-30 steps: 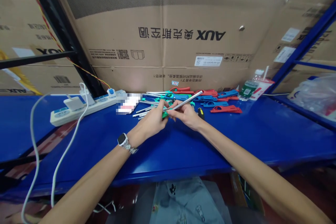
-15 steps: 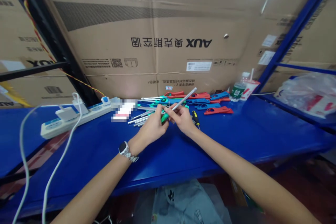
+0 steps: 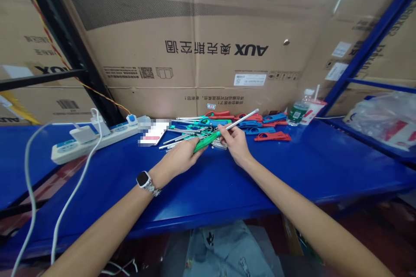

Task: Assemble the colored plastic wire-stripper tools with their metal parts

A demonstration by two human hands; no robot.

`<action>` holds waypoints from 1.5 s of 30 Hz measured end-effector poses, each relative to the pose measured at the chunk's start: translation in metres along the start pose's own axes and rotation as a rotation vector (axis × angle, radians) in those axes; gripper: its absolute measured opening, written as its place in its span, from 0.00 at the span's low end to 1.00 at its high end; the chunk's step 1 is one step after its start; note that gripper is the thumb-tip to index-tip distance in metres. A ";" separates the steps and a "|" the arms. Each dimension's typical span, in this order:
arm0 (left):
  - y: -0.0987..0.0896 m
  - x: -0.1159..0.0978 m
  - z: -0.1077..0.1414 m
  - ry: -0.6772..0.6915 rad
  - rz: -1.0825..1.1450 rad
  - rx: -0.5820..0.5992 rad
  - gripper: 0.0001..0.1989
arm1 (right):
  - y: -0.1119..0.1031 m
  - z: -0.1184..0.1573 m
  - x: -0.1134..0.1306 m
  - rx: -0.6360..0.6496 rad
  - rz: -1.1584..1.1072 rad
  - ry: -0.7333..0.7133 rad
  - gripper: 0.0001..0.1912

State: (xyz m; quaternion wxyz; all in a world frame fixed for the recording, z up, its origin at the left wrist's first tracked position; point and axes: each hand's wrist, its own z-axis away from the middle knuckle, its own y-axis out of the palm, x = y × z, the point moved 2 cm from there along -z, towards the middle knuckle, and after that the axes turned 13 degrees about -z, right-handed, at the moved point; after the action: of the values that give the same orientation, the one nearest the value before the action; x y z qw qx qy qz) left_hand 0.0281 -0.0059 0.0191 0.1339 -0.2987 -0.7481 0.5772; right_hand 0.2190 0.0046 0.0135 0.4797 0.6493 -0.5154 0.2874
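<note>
While two bare hands gripped it above the glossy blue table, a green plastic handle with a slim silver metal tube slanted up to the right.
Its long axis ran diagonally, handle end toward the lower left, bare tube tip pointing away from the person toward the brown cardboard panel. The left hand was wrapped around the handle; the right hand pinched near where tube met handle. Behind lay loose silver metal tubes and flat red plastic pieces.
</note>
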 end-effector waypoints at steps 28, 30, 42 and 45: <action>0.012 -0.035 0.003 0.300 0.100 -0.303 0.22 | 0.008 0.025 0.000 0.199 0.378 -0.138 0.18; 0.000 -0.032 0.010 0.356 0.022 -0.384 0.12 | 0.002 0.021 0.003 0.190 0.426 -0.089 0.21; -0.007 -0.030 0.015 0.514 0.018 -0.471 0.06 | 0.007 0.042 0.006 0.743 1.105 -0.078 0.16; -0.001 -0.020 0.009 0.417 0.068 -0.260 0.06 | 0.006 0.040 0.002 0.787 1.052 -0.113 0.11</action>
State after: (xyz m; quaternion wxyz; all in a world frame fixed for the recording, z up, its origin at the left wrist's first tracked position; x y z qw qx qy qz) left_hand 0.0384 -0.0251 0.0202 0.2261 -0.4511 -0.7619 0.4061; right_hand 0.2092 -0.0328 0.0021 -0.0258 0.4516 -0.6450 0.6160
